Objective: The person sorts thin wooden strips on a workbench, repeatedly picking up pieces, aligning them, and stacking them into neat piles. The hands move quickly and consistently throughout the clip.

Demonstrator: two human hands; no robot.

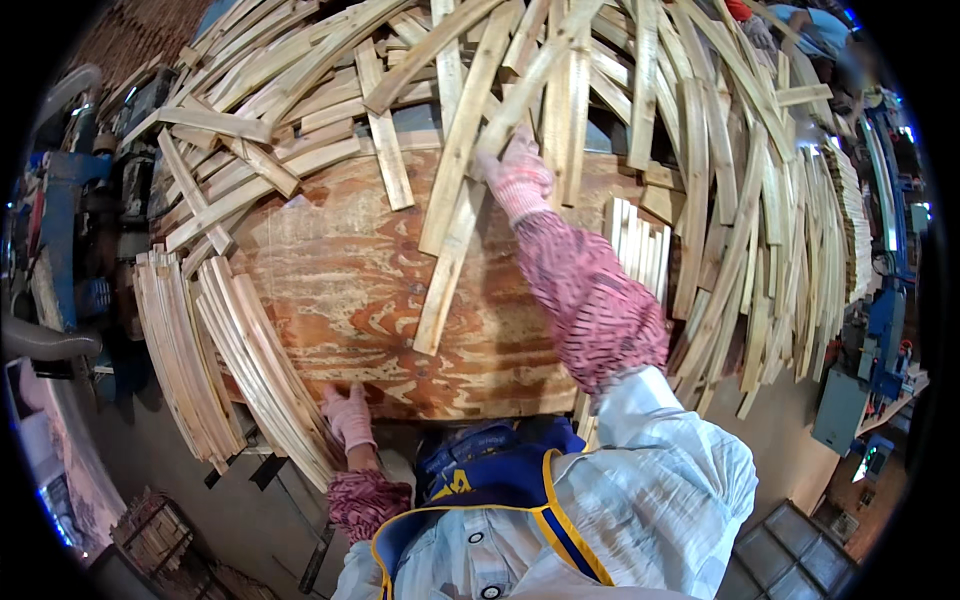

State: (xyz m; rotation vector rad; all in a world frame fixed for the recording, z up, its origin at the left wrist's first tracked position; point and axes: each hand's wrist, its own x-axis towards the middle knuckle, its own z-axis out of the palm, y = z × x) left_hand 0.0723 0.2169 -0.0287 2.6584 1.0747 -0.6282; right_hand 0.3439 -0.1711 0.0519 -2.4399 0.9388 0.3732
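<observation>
My right hand, in a pink knit glove, reaches across the plywood tabletop. Its fingers close on a pale wooden slat at the front of a heap of loose slats. Below that hand another slat slants toward me over the plywood. Near the table's front edge is my left hand, also gloved, with its fingers apart and nothing seen in them. Just left of it lies a neat stack of slats. Pink patterned sleeves cover both my forearms.
A second slat stack lies at the far left, and a short bundle stands right of my right arm. Many slats lean along the right side. Blue machinery flanks the right. A person in blue is at the far right.
</observation>
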